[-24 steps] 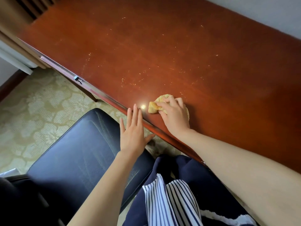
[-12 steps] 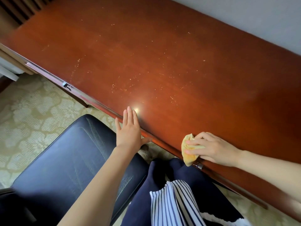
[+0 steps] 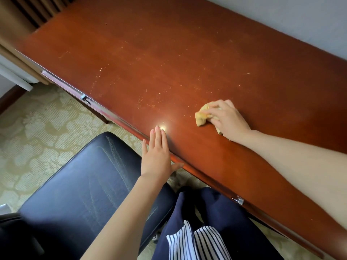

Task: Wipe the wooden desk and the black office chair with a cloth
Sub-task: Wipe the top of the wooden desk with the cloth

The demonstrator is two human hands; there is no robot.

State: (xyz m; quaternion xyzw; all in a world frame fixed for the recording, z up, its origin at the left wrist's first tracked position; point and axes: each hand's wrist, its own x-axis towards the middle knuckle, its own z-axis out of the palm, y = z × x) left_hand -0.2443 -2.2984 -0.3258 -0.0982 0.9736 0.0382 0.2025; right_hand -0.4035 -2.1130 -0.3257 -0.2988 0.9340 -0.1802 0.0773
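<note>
**Bench wipe under way, chair not yet touched**

While my left hand (image 3: 156, 156) lies flat on the near edge of the wooden bench (image 3: 187, 59), fingers straight and pressed together with the thumb out along the edge, my right hand (image 3: 228, 120) presses the yellow cloth (image 3: 201, 117) onto the top, fingers curled over the bunched fabric. I judge this to be the bench-wiping step. Pale specks show across the farther surface, so the next pass should reach that way. The black office chair (image 3: 84, 184) beside me comes later.

Grey wall (image 3: 300, 19), patterned beige carpet (image 3: 37, 128), brown curtain (image 3: 22, 14)
</note>
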